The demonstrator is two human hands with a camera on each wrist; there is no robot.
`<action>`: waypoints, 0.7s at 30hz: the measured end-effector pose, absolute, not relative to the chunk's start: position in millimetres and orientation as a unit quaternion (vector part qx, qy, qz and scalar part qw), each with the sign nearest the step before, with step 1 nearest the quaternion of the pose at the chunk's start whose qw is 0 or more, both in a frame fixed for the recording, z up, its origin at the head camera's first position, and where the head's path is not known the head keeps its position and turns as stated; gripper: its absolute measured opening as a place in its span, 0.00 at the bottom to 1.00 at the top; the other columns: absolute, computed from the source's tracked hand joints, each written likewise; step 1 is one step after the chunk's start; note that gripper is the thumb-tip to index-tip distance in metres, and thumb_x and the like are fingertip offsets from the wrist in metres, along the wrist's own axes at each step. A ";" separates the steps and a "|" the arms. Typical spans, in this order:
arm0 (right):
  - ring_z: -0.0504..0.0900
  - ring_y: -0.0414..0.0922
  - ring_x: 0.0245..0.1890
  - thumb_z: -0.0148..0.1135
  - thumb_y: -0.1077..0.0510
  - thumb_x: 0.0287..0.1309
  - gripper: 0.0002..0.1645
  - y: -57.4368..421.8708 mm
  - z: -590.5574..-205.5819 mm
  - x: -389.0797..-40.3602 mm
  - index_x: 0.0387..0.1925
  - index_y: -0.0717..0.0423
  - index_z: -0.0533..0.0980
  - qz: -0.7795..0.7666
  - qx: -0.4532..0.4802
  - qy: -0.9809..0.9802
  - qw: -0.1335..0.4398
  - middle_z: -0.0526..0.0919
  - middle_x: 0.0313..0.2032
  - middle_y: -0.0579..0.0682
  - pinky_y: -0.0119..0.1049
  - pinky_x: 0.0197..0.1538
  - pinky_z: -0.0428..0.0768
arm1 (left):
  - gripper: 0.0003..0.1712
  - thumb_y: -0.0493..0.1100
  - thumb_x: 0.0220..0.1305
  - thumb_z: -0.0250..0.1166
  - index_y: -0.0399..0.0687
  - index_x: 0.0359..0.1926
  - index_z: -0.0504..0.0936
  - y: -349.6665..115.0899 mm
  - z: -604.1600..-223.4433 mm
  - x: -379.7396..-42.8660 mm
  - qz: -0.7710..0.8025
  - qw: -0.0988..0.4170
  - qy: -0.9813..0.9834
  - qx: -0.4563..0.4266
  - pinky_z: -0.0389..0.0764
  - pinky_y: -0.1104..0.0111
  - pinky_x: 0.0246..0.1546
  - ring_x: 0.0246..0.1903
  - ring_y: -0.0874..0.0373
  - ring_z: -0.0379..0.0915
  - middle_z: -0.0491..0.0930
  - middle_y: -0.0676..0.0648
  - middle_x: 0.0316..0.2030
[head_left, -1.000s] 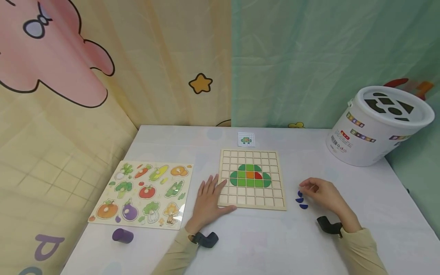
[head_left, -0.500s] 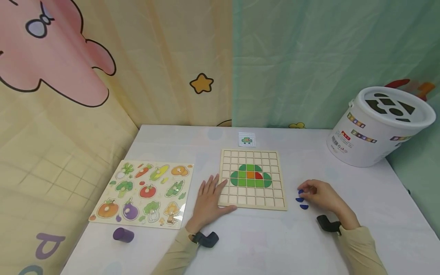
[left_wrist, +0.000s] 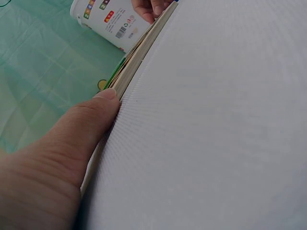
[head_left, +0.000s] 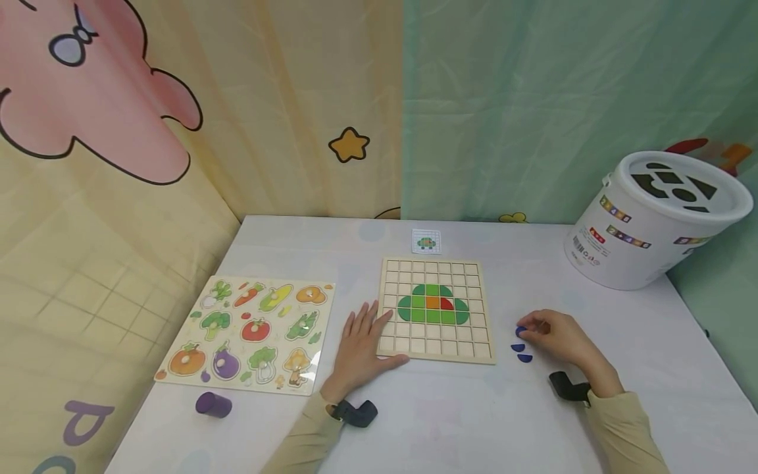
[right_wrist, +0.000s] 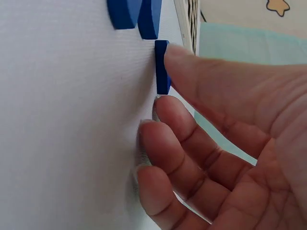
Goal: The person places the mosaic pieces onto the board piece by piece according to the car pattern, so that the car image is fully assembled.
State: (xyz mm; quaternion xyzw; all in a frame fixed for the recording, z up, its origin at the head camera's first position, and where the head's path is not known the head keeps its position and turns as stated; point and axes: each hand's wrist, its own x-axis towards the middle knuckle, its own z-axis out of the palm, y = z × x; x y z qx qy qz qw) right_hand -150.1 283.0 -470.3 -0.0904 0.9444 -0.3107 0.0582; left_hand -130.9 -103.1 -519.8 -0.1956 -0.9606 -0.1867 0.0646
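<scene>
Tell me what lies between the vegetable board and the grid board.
In the head view: the left hand, and bare white tabletop beyond it.

Vegetable puzzle [head_left: 279, 347] lies left of the grid board [head_left: 435, 336], half-discs [head_left: 518, 347] right, card [head_left: 426, 241] behind.

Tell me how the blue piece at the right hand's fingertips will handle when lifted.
The blue piece will probably stay stiff, judging by its crisp edges. Small and thin, it's likely light. Its narrow rim offers the right hand little to pinch, so it may slip.
</scene>
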 end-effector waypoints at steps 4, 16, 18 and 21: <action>0.69 0.44 0.27 0.68 0.62 0.53 0.05 282.7 -469.3 -149.6 0.34 0.58 0.81 -0.310 -0.095 0.944 0.055 0.76 0.27 0.45 0.36 0.28 0.68 | 0.53 0.75 0.50 0.59 0.51 0.70 0.61 -103.1 -519.3 -130.8 -0.187 0.067 -0.960 -0.195 0.37 0.53 0.68 0.71 0.47 0.37 0.49 0.41 0.72; 0.69 0.45 0.27 0.70 0.61 0.51 0.07 281.1 -470.7 -149.9 0.30 0.56 0.78 -0.302 -0.073 0.948 0.066 0.75 0.26 0.46 0.37 0.28 0.68 | 0.53 0.76 0.50 0.59 0.51 0.70 0.61 -102.9 -521.0 -131.0 -0.185 0.070 -0.960 -0.197 0.37 0.53 0.68 0.71 0.47 0.38 0.49 0.42 0.72; 0.69 0.45 0.26 0.70 0.61 0.51 0.07 280.7 -470.7 -149.0 0.30 0.56 0.77 -0.303 -0.073 0.948 0.063 0.75 0.26 0.46 0.37 0.27 0.67 | 0.53 0.76 0.50 0.58 0.51 0.70 0.61 -102.8 -521.2 -130.9 -0.184 0.071 -0.960 -0.198 0.37 0.53 0.68 0.71 0.47 0.37 0.49 0.41 0.72; 0.69 0.45 0.26 0.70 0.62 0.50 0.08 279.8 -470.4 -147.6 0.29 0.57 0.76 -0.305 -0.074 0.948 0.056 0.75 0.26 0.46 0.36 0.27 0.67 | 0.53 0.76 0.50 0.58 0.51 0.70 0.61 -102.6 -521.0 -130.5 -0.186 0.071 -0.960 -0.198 0.38 0.53 0.68 0.71 0.47 0.37 0.49 0.41 0.72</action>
